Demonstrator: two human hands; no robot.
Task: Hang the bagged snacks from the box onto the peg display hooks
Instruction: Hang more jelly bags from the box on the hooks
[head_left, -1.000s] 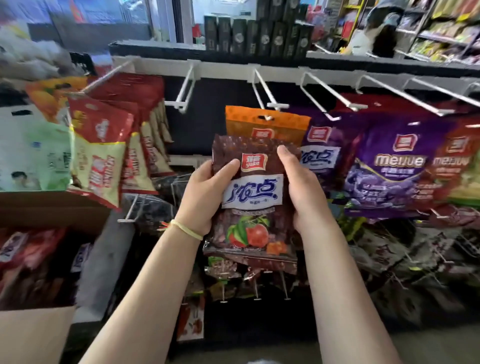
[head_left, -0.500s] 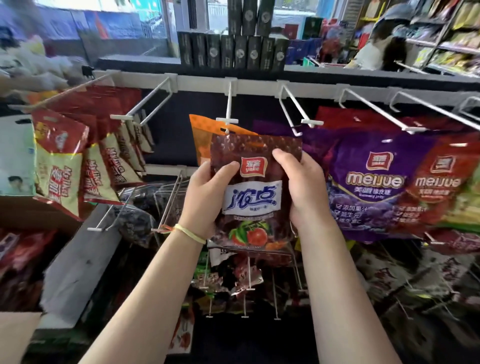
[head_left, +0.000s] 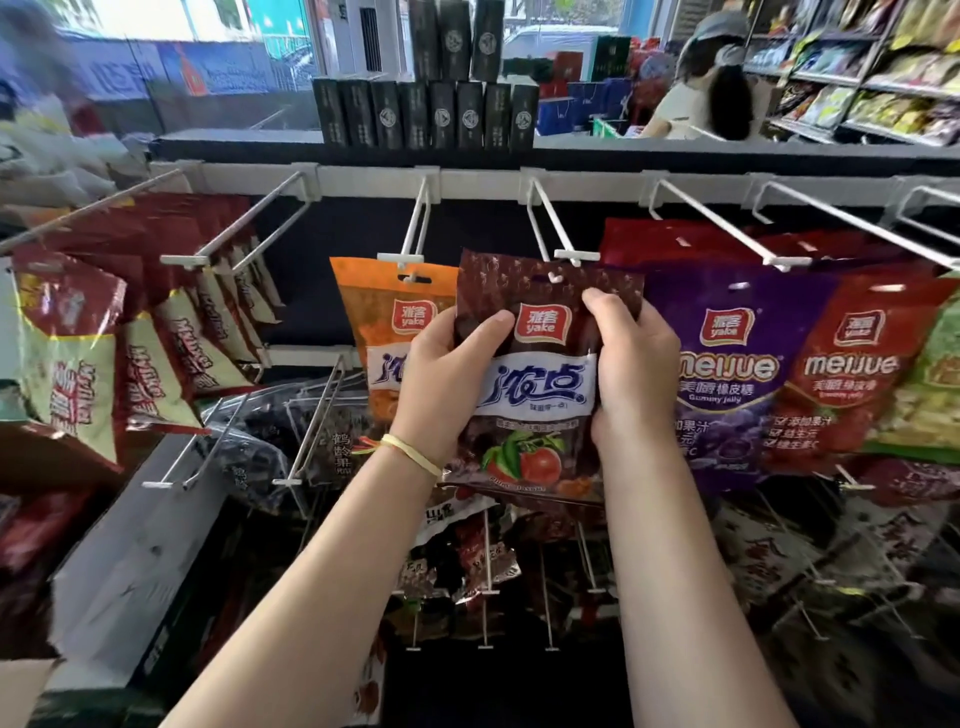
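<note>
Bright daylight from rear windows (head_left: 156, 21), wide-angle bending at edges, blurred left side, glossy bag glare

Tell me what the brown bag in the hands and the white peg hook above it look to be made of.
Brown snack bag: apparently thin glossy plastic film, judging by its sheen, printed surface and the creasing where the left hand and right hand grip it. White peg hook: looks like thin metal wire with a white coating, though moulded plastic cannot be ruled out; its flat end tab looks plastic.
</note>
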